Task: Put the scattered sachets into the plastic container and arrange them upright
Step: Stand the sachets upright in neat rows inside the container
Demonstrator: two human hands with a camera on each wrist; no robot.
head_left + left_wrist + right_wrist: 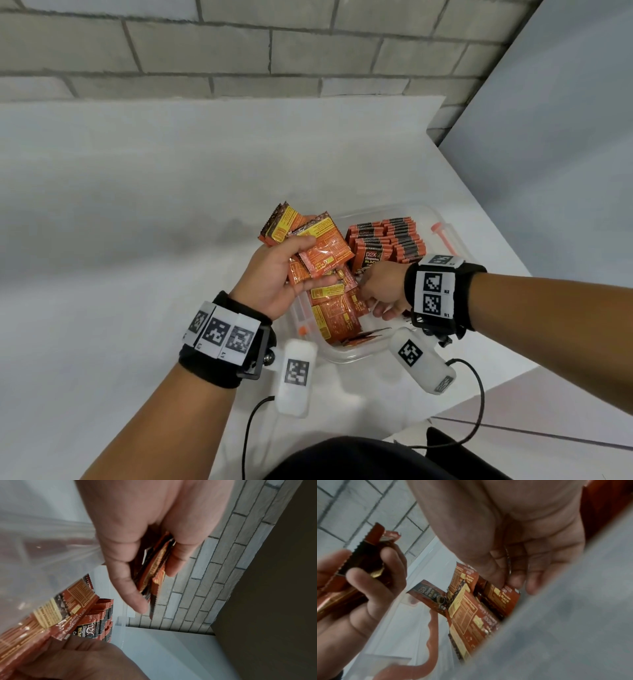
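Observation:
A clear plastic container (pixel 346 356) with orange latches (pixel 431 628) sits on the white table in front of me. At its far right, orange-and-black sachets (pixel 388 240) stand upright in rows. More sachets (pixel 339 311) lie loose and flat in its near part. My left hand (pixel 308 263) hovers over the container's left side and grips a fanned bunch of sachets (pixel 322 246), seen edge-on in the left wrist view (pixel 154 572). My right hand (pixel 368 294) reaches down into the container, where its fingertips (pixel 513 582) pinch the top of one loose sachet (pixel 502 599).
A grey block wall (pixel 274 51) runs behind the white table (pixel 137 205). The table's right edge (pixel 496 236) slants close past the container. Black cables (pixel 476 404) trail from the wrist cameras towards my body.

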